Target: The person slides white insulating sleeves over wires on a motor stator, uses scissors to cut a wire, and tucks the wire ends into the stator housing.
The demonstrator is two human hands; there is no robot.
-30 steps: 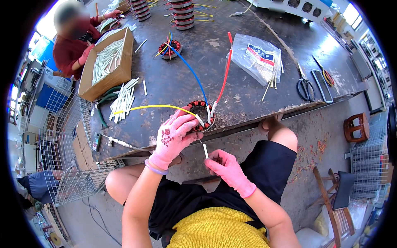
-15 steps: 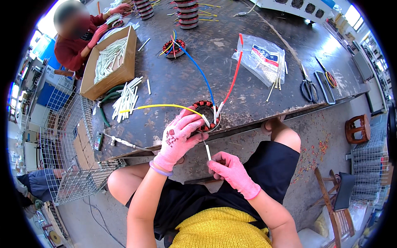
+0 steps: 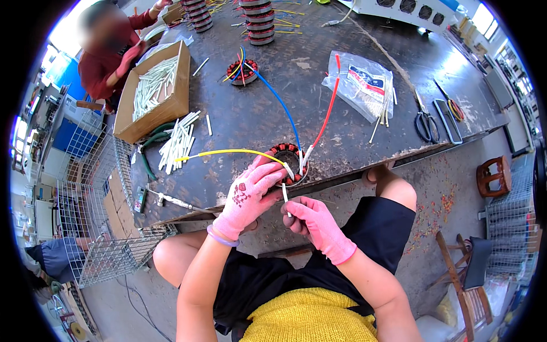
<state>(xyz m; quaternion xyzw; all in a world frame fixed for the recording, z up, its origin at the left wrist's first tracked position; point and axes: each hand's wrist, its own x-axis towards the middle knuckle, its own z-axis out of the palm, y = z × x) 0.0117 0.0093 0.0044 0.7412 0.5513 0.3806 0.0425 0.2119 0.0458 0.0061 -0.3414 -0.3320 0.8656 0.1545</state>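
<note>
A ring-shaped motor stator (image 3: 286, 150) with red-black windings lies at the table's near edge. Yellow (image 3: 228, 151), blue (image 3: 280, 101) and red (image 3: 329, 111) wires rise from it, each with white sleeving at its base. My left hand (image 3: 248, 194), in a pink glove, grips the stator's near left side, fingers over its rim. My right hand (image 3: 316, 223), gloved too, pinches a short white sleeve (image 3: 285, 196) between thumb and fingers, its upper end close to the stator's near rim. Whether a thin lead runs inside the sleeve is hidden.
Loose white sleeves (image 3: 178, 145) lie left, beside green-handled pliers (image 3: 149, 157) and a cardboard box (image 3: 183, 85) of sleeves. Another stator (image 3: 244, 76) sits farther back, near stacked stators (image 3: 259, 25). A plastic bag (image 3: 347, 80) and scissors (image 3: 424, 122) lie right. A co-worker (image 3: 108, 68) sits far left.
My right hand has moved up and slightly left, bringing the white sleeve up against the stator's near rim. The thin lead visible above the sleeve before no longer shows. My left hand keeps its grip.
</note>
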